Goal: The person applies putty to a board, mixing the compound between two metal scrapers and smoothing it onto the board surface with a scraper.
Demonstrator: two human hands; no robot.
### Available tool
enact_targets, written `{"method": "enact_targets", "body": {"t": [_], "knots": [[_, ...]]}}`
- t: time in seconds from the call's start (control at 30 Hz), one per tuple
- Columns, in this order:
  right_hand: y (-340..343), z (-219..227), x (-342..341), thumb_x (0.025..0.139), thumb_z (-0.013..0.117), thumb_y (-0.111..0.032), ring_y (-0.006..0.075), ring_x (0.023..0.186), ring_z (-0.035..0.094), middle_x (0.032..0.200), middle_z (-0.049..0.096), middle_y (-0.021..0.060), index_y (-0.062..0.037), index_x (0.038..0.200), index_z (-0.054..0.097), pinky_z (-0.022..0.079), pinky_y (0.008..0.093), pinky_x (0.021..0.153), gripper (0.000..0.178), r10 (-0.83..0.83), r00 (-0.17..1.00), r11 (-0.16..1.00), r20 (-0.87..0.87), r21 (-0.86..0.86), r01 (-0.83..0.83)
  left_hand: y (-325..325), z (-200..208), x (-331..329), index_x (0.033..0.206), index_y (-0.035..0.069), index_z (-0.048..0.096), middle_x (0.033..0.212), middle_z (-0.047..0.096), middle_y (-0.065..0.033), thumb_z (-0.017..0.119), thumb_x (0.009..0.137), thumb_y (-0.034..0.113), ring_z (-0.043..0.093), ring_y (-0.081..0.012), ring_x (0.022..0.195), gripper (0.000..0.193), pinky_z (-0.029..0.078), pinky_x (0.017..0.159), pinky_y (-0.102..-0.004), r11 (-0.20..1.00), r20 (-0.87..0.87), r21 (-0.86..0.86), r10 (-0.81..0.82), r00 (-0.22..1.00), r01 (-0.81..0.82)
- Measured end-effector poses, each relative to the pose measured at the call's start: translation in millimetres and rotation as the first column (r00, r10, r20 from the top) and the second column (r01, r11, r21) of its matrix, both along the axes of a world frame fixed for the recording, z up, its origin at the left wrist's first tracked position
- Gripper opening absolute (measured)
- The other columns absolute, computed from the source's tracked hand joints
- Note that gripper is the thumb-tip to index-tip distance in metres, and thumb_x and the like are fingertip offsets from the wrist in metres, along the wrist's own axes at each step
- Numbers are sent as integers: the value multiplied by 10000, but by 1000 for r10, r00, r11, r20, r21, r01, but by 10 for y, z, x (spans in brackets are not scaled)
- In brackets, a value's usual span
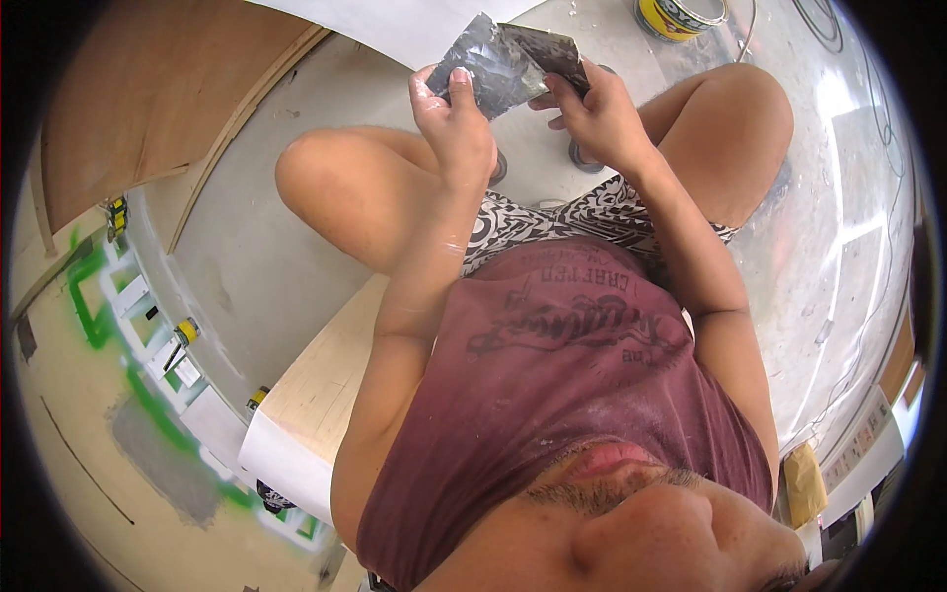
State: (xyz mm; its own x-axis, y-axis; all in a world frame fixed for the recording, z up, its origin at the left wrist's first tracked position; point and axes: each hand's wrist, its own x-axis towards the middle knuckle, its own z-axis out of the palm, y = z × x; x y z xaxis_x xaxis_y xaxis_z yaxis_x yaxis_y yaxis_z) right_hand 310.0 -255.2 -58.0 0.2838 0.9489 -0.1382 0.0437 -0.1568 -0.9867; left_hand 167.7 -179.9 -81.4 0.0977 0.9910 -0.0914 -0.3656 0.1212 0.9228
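Note:
My left hand (456,123) pinches a thin, flat grey putty spreader (493,74), thumb on top and fingers beneath. White and grey filler is smeared over its face. Closed around a second, darker spreader (546,47) is my right hand (599,113), which holds it by its near right side. The two blades overlap at the middle, the left one partly in front, with a pale dab of filler where they meet. Whitish residue sticks to my left fingers. Both hands are raised above the floor, beyond my knees.
A white panel (395,28) lies just beyond my hands. An open yellow-and-black tin (679,20) stands on the floor at far right. Brown plywood (163,89) is at left, above a green-and-white marked board (148,414). I sit beside a pale wooden surface (326,370); cables (878,109) run along the right.

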Motion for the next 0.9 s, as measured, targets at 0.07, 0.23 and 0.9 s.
{"method": "enact_targets", "body": {"t": [0.07,0.23,0.9], "knots": [[-4,2,9,1001,513,-102,190,843,719,959,706,155,17,1260,536,597,298,660,287,13,999,1000,33,-11,-13,-6,-5,-15,1125,-11,458,1029,555,-97,533,971,33,537,-130,901,176,477,813,-293,997,-79,81,-4,997,10],[-23,22,23,1000,520,-109,193,850,721,1004,698,144,29,1213,539,596,300,659,255,44,998,996,-53,-78,-48,-8,32,-37,1113,-12,469,989,569,-93,545,975,58,547,-121,856,173,480,774,-284,972,-224,227,-15,975,67],[-95,149,13,1019,513,-252,211,616,670,733,669,180,17,1331,493,536,351,591,413,110,973,975,201,-211,-67,55,11,-43,1116,-24,502,986,593,-86,560,959,28,564,-107,835,176,497,752,-266,990,-102,119,-61,993,73]]}}
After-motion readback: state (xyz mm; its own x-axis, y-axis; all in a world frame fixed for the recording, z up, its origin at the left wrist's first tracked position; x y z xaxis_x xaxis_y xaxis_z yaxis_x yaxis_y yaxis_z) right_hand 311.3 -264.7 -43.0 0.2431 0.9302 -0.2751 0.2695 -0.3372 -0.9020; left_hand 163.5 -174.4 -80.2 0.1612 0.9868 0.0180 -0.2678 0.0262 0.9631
